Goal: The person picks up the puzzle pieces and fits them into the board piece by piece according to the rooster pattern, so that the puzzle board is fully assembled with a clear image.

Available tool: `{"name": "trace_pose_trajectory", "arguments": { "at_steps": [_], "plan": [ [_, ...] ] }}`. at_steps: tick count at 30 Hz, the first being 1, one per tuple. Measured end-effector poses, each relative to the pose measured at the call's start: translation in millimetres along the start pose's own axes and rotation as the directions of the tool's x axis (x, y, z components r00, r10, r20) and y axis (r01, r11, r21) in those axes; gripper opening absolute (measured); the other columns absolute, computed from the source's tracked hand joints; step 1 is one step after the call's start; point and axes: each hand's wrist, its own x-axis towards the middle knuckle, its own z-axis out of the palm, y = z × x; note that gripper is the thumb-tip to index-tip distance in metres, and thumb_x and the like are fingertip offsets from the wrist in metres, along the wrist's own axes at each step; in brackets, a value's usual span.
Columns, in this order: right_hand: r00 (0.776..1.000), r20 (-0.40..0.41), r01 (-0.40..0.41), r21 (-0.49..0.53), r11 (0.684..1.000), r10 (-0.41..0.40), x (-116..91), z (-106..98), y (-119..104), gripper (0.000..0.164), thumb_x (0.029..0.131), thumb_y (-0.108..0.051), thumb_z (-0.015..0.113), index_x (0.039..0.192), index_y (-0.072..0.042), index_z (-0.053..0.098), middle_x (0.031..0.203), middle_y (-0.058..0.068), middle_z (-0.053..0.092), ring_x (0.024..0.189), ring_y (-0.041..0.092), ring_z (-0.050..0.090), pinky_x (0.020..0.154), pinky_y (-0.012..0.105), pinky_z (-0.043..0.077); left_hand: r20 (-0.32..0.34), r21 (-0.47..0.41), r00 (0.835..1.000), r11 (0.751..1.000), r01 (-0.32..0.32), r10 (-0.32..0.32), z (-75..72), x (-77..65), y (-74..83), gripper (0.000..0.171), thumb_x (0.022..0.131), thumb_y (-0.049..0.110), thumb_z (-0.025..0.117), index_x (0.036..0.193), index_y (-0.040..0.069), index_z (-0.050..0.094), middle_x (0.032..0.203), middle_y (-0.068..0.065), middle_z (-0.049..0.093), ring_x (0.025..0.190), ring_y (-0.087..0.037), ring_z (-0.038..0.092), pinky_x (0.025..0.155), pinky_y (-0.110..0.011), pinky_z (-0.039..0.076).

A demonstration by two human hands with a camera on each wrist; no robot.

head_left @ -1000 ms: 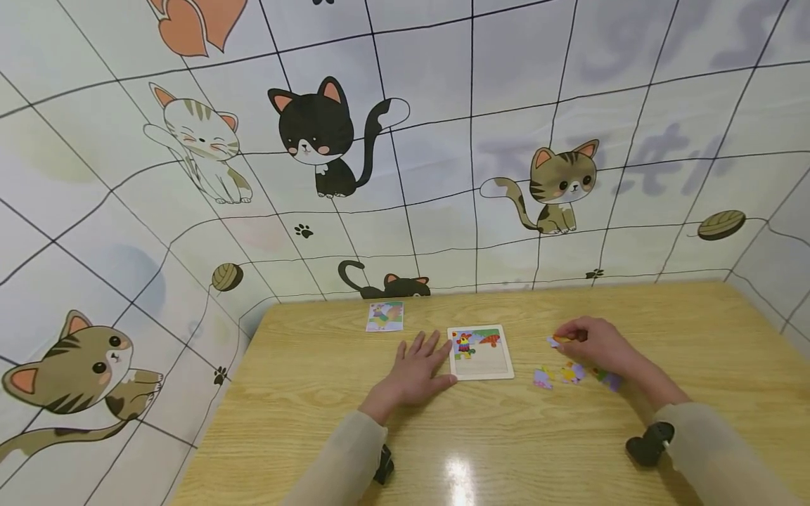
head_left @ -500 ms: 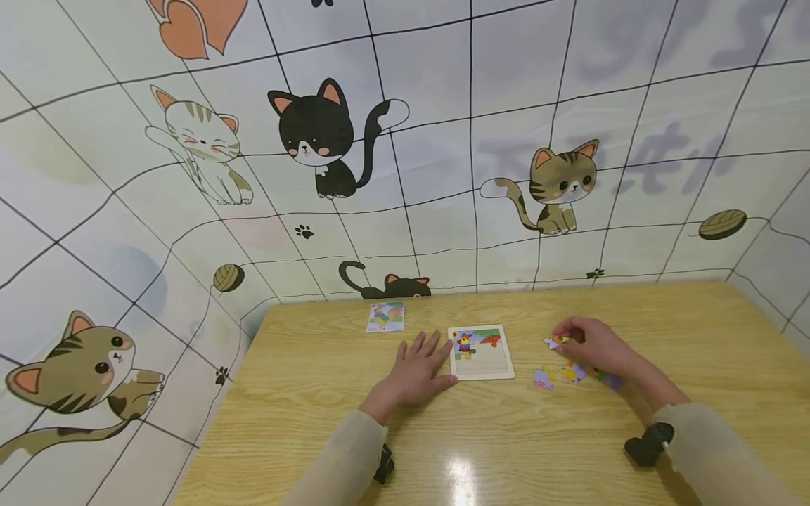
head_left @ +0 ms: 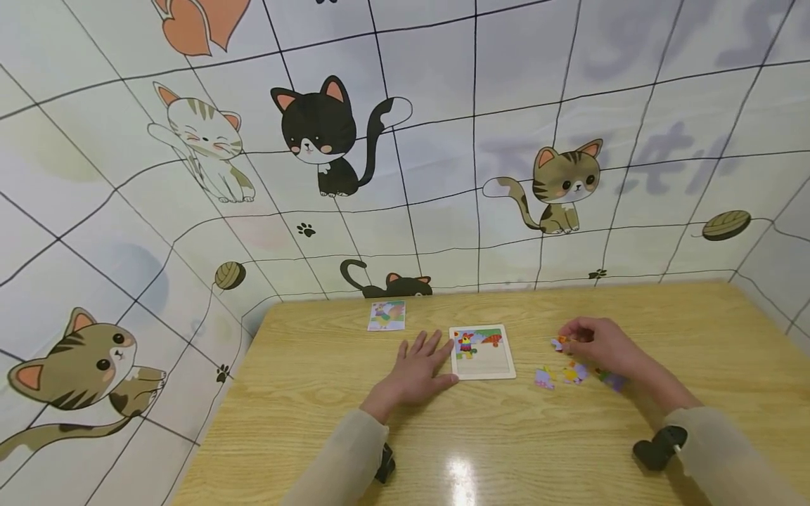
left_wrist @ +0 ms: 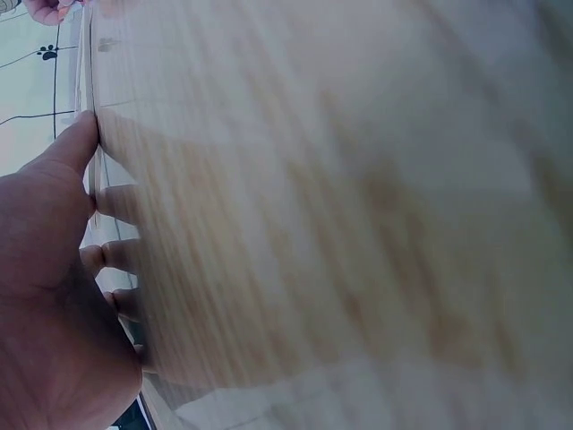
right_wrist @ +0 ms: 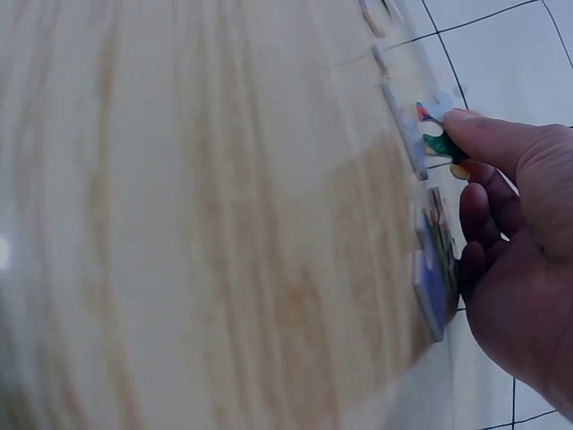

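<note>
A square puzzle board [head_left: 496, 369] with a pale frame lies mid-table; a rooster section and other pieces fill its upper part. My left hand [head_left: 418, 372] rests with spread fingers at the board's left side, index finger and thumb at its edge. To the right, my right hand [head_left: 601, 346] pinches a jigsaw piece [head_left: 558, 344] between thumb and fingers, above the table. The right wrist view shows green and pale blue on that jigsaw piece [right_wrist: 436, 143]. Below this hand lie loose jigsaw pieces [head_left: 575, 373], mostly purple and yellow, some partly overlapping.
A small picture card [head_left: 387, 315] lies near the back edge of the wooden table [head_left: 304, 393], left of the board. Cat-patterned wall covering [head_left: 436, 161] rises behind the table and along the left. Both wrists carry black camera mounts.
The pinched jigsaw piece has turned in my right fingers, showing different colours. My right hand has shifted only slightly. My left hand has stayed at the board.
</note>
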Motion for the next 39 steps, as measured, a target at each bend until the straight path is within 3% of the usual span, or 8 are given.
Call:
{"name": "trace_pose_trajectory", "arguments": {
  "at_steps": [10,15,21,33,39],
  "plan": [
    [1.000,0.017,0.009,-0.047,0.999,-0.009,5.6,-0.4,-12.7,0.005,0.096,-0.009,0.072,0.097,-0.005,0.070,0.087,0.002,0.064,0.077,0.015,0.053,0.064,0.026,0.047,0.000,0.012,1.000,1.000,0.006,-0.006,1.7,1.5,-1.4,0.071,0.105,0.054,0.049,0.165,0.022,0.027,0.171,-0.007,0.012,0.157,-0.034,0.003,0.121,-0.062,0.004],
    [0.998,-0.005,0.066,-0.018,0.998,-0.067,14.9,11.3,-22.7,0.009,0.096,-0.012,0.074,0.094,-0.003,0.071,0.084,0.001,0.065,0.074,0.014,0.054,0.062,0.027,0.046,-0.001,0.003,1.000,1.000,0.004,-0.004,0.3,0.3,0.4,0.070,0.105,0.053,0.049,0.164,0.021,0.027,0.171,-0.007,0.013,0.157,-0.034,0.004,0.121,-0.062,0.004],
    [0.993,0.032,0.109,0.025,0.994,-0.109,28.8,31.2,-35.1,0.010,0.096,-0.012,0.074,0.094,-0.003,0.071,0.085,-0.001,0.066,0.074,0.014,0.055,0.065,0.027,0.048,-0.002,0.000,1.000,1.000,0.005,-0.005,-0.1,0.3,0.2,0.071,0.105,0.052,0.050,0.164,0.021,0.027,0.171,-0.007,0.013,0.157,-0.033,0.004,0.121,-0.062,0.004],
    [0.989,0.087,0.110,0.096,0.989,-0.118,43.7,62.4,-56.7,0.004,0.096,-0.007,0.072,0.098,-0.003,0.070,0.087,0.003,0.063,0.076,0.018,0.052,0.064,0.028,0.046,-0.005,0.005,1.000,1.000,0.012,-0.012,2.0,2.2,-2.2,0.071,0.105,0.053,0.050,0.164,0.023,0.028,0.171,-0.005,0.013,0.157,-0.032,0.004,0.121,-0.061,0.004],
    [0.988,0.073,0.129,0.086,0.988,-0.135,48.4,74.2,-65.3,0.016,0.096,-0.005,0.071,0.112,0.001,0.072,0.087,0.002,0.062,0.077,0.018,0.052,0.065,0.028,0.045,-0.002,0.015,1.000,1.000,0.021,-0.021,3.1,3.0,-2.7,0.071,0.105,0.055,0.049,0.165,0.024,0.027,0.172,-0.004,0.012,0.157,-0.031,0.003,0.121,-0.061,0.005]
  ]
}}
